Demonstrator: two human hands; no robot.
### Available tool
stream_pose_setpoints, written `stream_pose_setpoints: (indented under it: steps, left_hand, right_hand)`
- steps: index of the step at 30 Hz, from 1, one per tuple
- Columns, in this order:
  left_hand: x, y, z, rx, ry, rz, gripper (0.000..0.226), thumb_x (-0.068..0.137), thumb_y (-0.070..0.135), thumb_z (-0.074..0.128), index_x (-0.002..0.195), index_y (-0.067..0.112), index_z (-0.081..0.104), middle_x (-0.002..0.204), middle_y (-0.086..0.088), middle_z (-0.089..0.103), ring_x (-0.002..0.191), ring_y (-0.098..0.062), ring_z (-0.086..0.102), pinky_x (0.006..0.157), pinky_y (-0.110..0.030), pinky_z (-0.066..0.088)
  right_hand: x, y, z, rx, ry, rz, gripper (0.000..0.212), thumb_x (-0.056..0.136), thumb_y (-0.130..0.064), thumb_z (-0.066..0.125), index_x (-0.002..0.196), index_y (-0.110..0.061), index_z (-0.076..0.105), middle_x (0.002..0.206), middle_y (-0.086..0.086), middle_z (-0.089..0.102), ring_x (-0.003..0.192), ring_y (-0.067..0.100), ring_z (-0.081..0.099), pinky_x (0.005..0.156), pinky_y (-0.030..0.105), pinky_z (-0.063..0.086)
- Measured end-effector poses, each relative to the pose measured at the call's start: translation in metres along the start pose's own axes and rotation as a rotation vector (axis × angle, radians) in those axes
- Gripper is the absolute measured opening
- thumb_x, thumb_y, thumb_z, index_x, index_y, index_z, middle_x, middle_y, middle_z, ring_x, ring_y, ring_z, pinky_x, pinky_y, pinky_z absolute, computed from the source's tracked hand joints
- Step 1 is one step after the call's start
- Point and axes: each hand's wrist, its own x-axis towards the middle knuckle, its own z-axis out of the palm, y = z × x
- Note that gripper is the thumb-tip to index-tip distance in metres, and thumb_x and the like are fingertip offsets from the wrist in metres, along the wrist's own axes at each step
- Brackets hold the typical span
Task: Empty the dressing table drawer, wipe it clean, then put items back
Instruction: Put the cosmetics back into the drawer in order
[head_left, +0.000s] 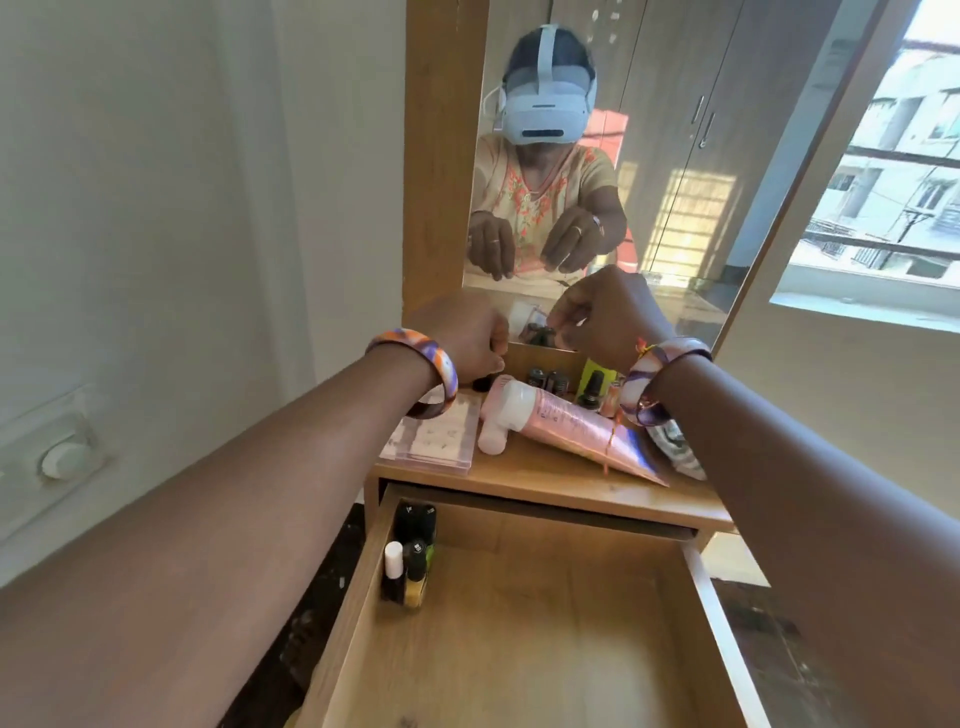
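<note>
Drawer (519, 623) open below tabletop (545, 480); bottles (410, 551) in its back-left corner. Left hand (462, 338) and right hand (608, 312) apart above tabletop, fingers curled; grip cannot be told. Tube (587, 428) lying on tabletop.

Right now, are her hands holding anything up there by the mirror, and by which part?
It cannot be told. The left hand curls over a small dark bottle, its fingers hidden. The right hand is curled above the small bottles; no grip shows.

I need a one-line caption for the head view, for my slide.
Both hands reach small items on the wooden dressing tabletop, above the open wooden drawer holding small nail polish bottles.
</note>
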Motion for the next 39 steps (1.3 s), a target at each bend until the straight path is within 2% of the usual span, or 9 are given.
stream_pose_setpoints:
  steps: [5,10,16,19,24,27,32,37,39]
  left_hand:
    - [0.046,0.017,0.027,0.063,-0.018,0.027,0.025,0.088,0.021,0.06,0.108,0.009,0.07,0.109,-0.014,0.068,0.094,-0.03,0.063,0.079,-0.031,0.05]
    - [0.071,0.027,0.05,0.094,-0.175,0.066,0.032,0.087,0.019,0.061,0.116,0.007,0.063,0.114,-0.016,0.065,0.105,-0.033,0.061,0.082,-0.032,0.047]
    - [0.088,0.02,0.065,0.077,-0.169,0.048,0.029,0.085,0.021,0.065,0.107,0.003,0.068,0.105,-0.018,0.067,0.096,-0.034,0.063,0.071,-0.03,0.044]
    - [0.088,0.018,0.056,0.035,-0.105,0.015,0.027,0.081,0.018,0.069,0.102,0.001,0.069,0.095,-0.017,0.066,0.082,-0.03,0.06,0.07,-0.03,0.044]
    - [0.084,0.027,0.015,0.041,0.044,0.044,0.026,0.079,0.014,0.07,0.102,0.001,0.071,0.103,-0.02,0.069,0.095,-0.036,0.063,0.07,-0.03,0.042]
    - [0.073,0.033,-0.012,0.079,0.058,0.07,0.028,0.08,0.016,0.07,0.104,0.001,0.071,0.101,-0.018,0.069,0.096,-0.035,0.064,0.077,-0.031,0.048]
    - [0.03,0.032,-0.043,0.085,-0.06,0.04,0.03,0.079,0.019,0.071,0.105,0.004,0.071,0.09,-0.009,0.065,0.079,-0.024,0.057,0.065,-0.025,0.042]
    - [-0.04,0.017,-0.038,-0.032,-0.316,-0.044,0.029,0.077,0.012,0.074,0.105,0.006,0.072,0.084,-0.007,0.068,0.069,-0.018,0.058,0.047,-0.013,0.045]
    - [-0.068,0.006,-0.019,-0.032,-0.389,-0.082,0.027,0.076,0.014,0.075,0.102,0.007,0.074,0.092,-0.007,0.072,0.072,-0.016,0.06,0.051,-0.015,0.046]
  right_hand:
    - [0.025,0.015,0.002,-0.36,-0.206,-0.078,0.03,0.078,-0.009,0.067,0.105,-0.023,0.07,0.112,0.002,0.069,0.106,0.025,0.063,0.091,0.036,0.052]
    - [0.036,0.026,0.025,-0.535,-0.284,-0.168,0.037,0.071,-0.029,0.076,0.103,-0.013,0.066,0.106,0.008,0.07,0.103,0.027,0.063,0.082,0.032,0.047]
    - [0.045,0.043,0.041,-0.369,-0.271,-0.122,0.034,0.063,-0.025,0.08,0.092,-0.009,0.073,0.081,0.011,0.065,0.083,0.03,0.064,0.069,0.031,0.05]
    - [0.051,0.047,0.039,-0.283,-0.236,-0.106,0.034,0.06,-0.02,0.079,0.092,-0.009,0.074,0.088,0.01,0.071,0.084,0.028,0.066,0.077,0.036,0.056]
    - [0.05,0.03,0.004,-0.123,-0.068,-0.115,0.023,0.066,-0.007,0.075,0.088,-0.011,0.076,0.095,0.01,0.072,0.093,0.026,0.066,0.08,0.029,0.053]
    - [0.042,0.013,-0.017,-0.116,-0.021,-0.123,0.024,0.067,-0.011,0.076,0.091,-0.011,0.076,0.087,0.006,0.069,0.093,0.023,0.062,0.065,0.019,0.044]
    - [0.007,-0.016,-0.031,0.032,-0.036,-0.086,0.028,0.067,-0.011,0.077,0.095,-0.01,0.075,0.083,0.004,0.067,0.083,0.013,0.058,0.073,0.025,0.05]
    - [-0.048,-0.045,-0.006,0.165,-0.217,-0.017,0.022,0.067,-0.015,0.077,0.089,-0.013,0.076,0.084,0.003,0.071,0.079,0.011,0.06,0.068,0.023,0.051]
    - [-0.07,-0.032,0.041,0.154,-0.295,0.014,0.02,0.066,-0.02,0.077,0.085,-0.018,0.076,0.078,-0.004,0.07,0.079,0.01,0.062,0.066,0.019,0.05]
